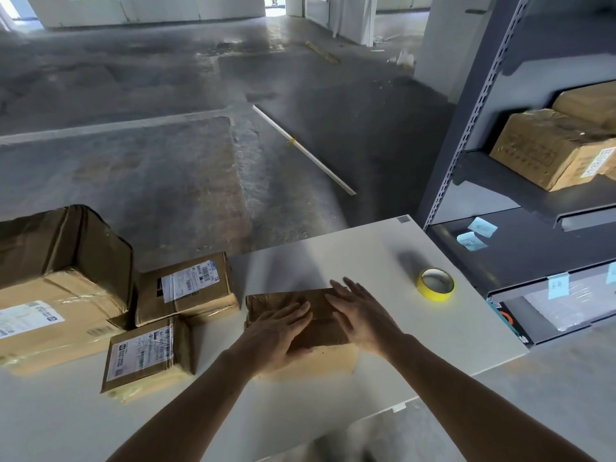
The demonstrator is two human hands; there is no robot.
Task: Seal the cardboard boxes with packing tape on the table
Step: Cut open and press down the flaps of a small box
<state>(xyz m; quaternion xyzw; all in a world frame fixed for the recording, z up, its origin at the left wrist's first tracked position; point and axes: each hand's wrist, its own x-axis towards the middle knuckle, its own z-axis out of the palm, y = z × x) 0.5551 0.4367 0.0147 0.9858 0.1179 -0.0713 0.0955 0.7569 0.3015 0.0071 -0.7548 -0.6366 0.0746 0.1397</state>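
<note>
A small brown cardboard box lies on the white table in front of me. My left hand rests flat on the left part of its top, fingers spread. My right hand lies flat over the top's right side, fingers apart and pointing away. Neither hand holds anything. A roll of yellow packing tape lies flat on the table to the right of the box, a hand's width from my right hand.
Three more cardboard boxes sit at the left: a large one, a labelled one and a smaller labelled one. A grey metal shelf rack with boxes stands at the right. Beyond the table is concrete floor.
</note>
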